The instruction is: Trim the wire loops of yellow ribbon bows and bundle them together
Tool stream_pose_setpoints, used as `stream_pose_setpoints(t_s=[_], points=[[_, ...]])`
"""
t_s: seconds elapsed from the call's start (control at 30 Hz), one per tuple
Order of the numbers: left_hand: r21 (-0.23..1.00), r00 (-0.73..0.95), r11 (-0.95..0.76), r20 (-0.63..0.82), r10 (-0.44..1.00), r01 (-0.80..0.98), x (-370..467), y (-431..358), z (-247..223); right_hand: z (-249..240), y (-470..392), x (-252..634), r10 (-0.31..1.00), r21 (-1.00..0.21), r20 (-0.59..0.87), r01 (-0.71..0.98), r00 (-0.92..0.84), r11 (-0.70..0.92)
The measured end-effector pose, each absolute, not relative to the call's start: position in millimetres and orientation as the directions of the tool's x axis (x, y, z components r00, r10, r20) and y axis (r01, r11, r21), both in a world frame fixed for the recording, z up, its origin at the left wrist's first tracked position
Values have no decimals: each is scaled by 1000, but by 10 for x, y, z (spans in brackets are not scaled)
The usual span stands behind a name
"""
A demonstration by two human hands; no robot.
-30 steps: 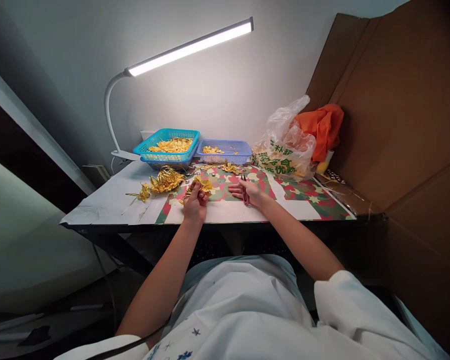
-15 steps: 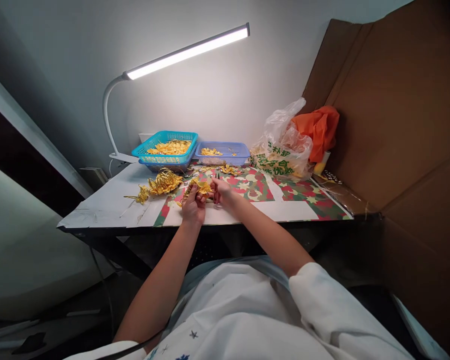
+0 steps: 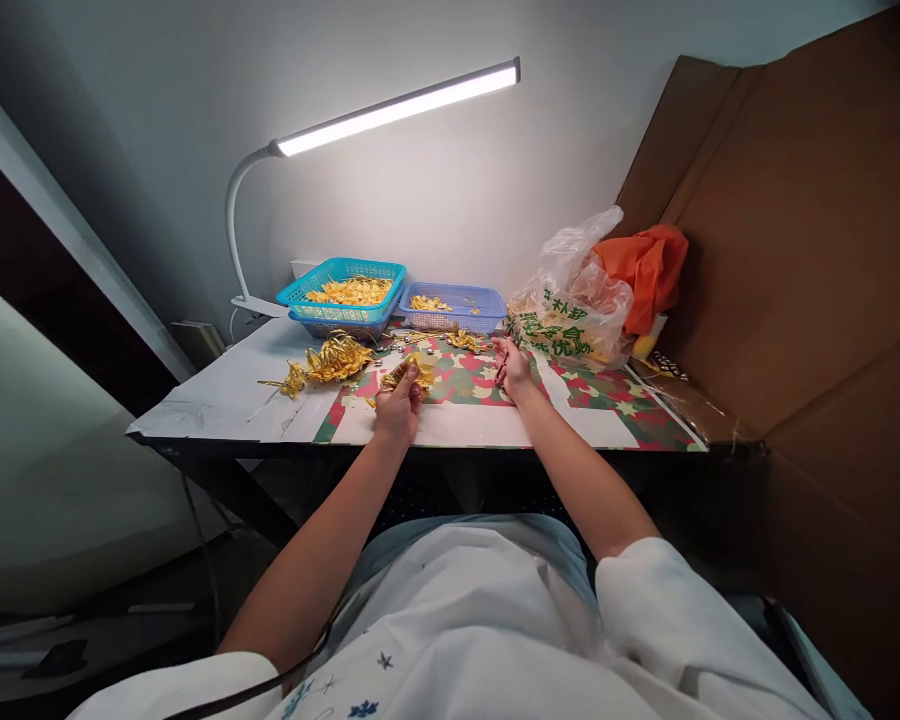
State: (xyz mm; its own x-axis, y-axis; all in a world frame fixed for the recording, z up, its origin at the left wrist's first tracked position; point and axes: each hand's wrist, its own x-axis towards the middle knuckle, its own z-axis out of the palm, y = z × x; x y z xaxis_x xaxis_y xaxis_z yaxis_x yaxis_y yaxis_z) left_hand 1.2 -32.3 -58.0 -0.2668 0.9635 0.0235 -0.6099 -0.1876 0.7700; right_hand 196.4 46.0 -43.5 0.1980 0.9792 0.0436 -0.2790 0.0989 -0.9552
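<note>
My left hand (image 3: 399, 408) is closed round a gold foil flower (image 3: 423, 372) above the front of the table. My right hand (image 3: 513, 370) is apart from it, to the right over the patterned sheet (image 3: 461, 385), with its fingers curled round a small reddish-handled tool (image 3: 502, 375), partly hidden by the fingers. A larger gold flower cluster (image 3: 339, 357) lies on the table left of my left hand, with a smaller gold flower (image 3: 292, 380) beside it. Farther back, another gold piece (image 3: 465, 340) rests among small silvery bits.
At the back stand a turquoise basket (image 3: 292, 298) and a lilac basket (image 3: 487, 300), both holding gold pieces. A plastic bag (image 3: 570, 310) and orange cloth (image 3: 649, 265) sit at the right, by tall cardboard (image 3: 810, 220). A lamp (image 3: 397, 108) hangs above.
My right hand has moved away to the right from the gold flower, taking the tool with it. My left hand still holds the flower. The whole view has shifted slightly.
</note>
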Motion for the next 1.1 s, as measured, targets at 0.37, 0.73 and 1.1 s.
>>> stream_pose_setpoints(t_s=[0.37,0.73,1.1], points=[[948,-72,-203,191,979,-244,450,336,-256,-388,202,1860,949,-932,303,-183,86,314],[990,-24,-31,28,999,-135,422,381,-523,-479,354,1821,957,-957,228,-140,181,255],[945,122,158,-128,984,-285,378,365,-404,-604,455,1845,969,-974,226,-5,97,227]])
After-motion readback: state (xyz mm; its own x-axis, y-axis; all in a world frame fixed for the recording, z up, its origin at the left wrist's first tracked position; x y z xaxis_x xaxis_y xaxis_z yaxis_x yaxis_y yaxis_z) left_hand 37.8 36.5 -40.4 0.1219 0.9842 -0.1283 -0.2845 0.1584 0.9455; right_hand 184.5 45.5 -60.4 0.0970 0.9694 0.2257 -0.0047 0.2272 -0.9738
